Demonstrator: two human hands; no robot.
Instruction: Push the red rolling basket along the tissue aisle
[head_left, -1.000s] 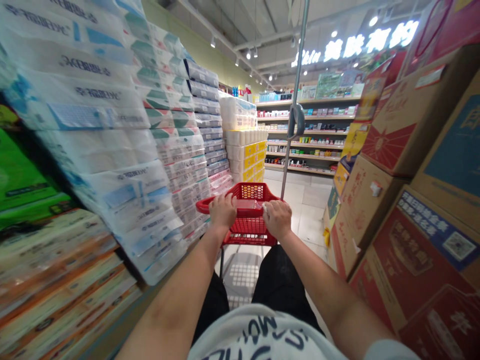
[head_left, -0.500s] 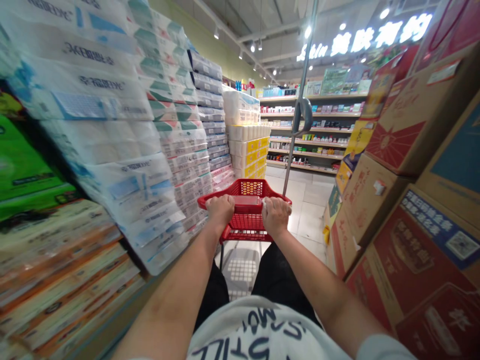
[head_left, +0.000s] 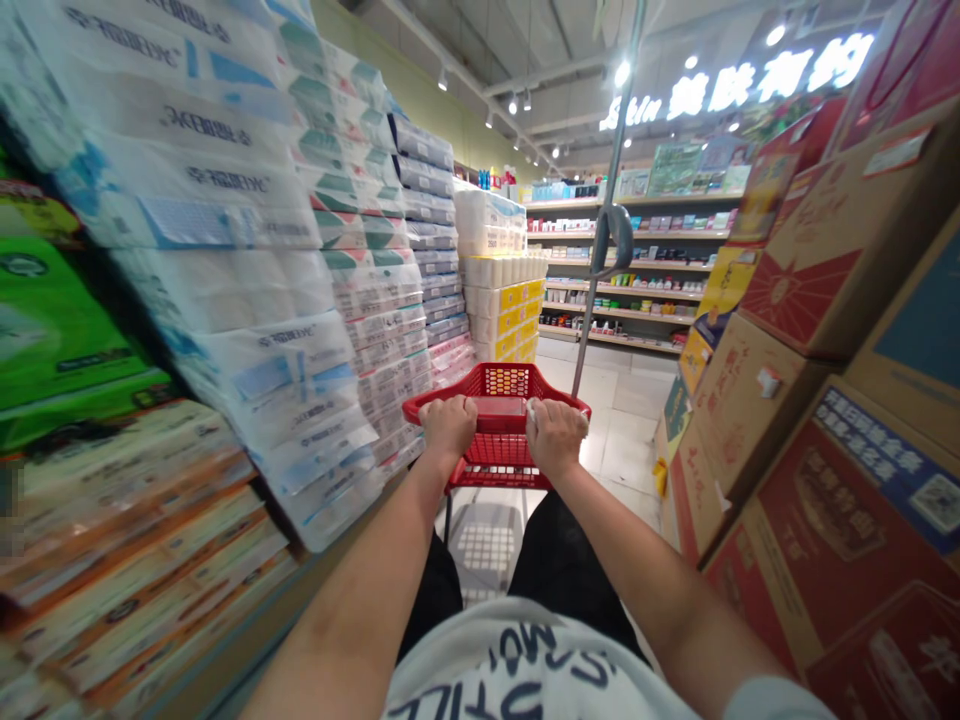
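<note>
red shopping-cart handle (head_left: 501, 409), twelve o'clock: our left hand (head_left: 448, 424) and right hand (head_left: 556, 432) still grasp it; view swung toward eleven, two-handed control kept.

A shopping cart (head_left: 501, 447) stands between stacked packs (head_left: 262, 330) at left and stacked cartons (head_left: 750, 390) at right, a pole (head_left: 587, 345) on its right, shelves (head_left: 660, 293) far beyond.

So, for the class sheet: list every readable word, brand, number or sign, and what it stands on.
"Skin 美肤有约": lit sign.
"幸福阳光": white paper packs on the left.
Shirt: bold lettering, partly cut off; no sure reading.
Cardboard boxes on the right: print too blurred to read surely.
Shelf goods and other packs: too small or blurred.
</note>
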